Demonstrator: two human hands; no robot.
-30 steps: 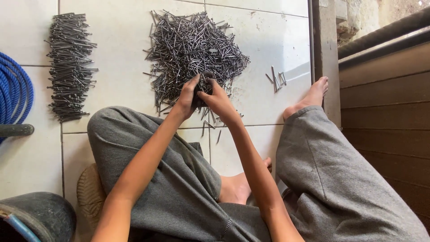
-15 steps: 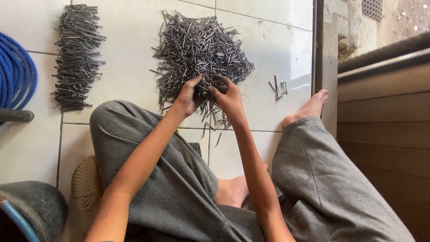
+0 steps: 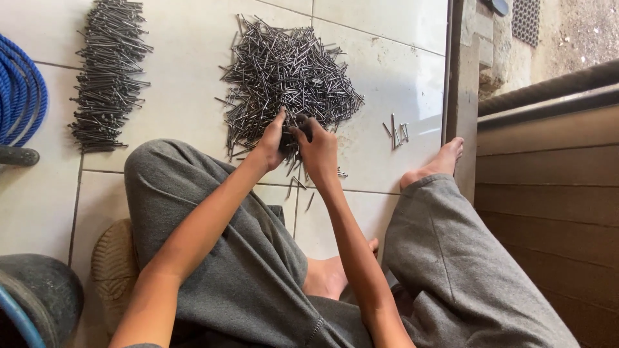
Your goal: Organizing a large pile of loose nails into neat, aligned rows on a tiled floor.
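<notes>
Both hands at the near edge of the loose nail pile [image 3: 290, 77] on the tile floor [image 3: 187, 58]. My left hand [image 3: 272, 138] and right hand [image 3: 317, 149] are closed together round a small dark bunch of nails [image 3: 293, 132], just touching the pile. Risks as I see them: points jabbing my fingers if I squeeze an uneven bunch; strays slipping out near my bare foot [image 3: 438, 164]. Sorted row [image 3: 106, 74] sits far left, well apart. Few odd nails [image 3: 396, 131] lie to the right.

Tiled worksite floor [image 3: 180, 58], nail heaps [image 3: 290, 71]
</notes>
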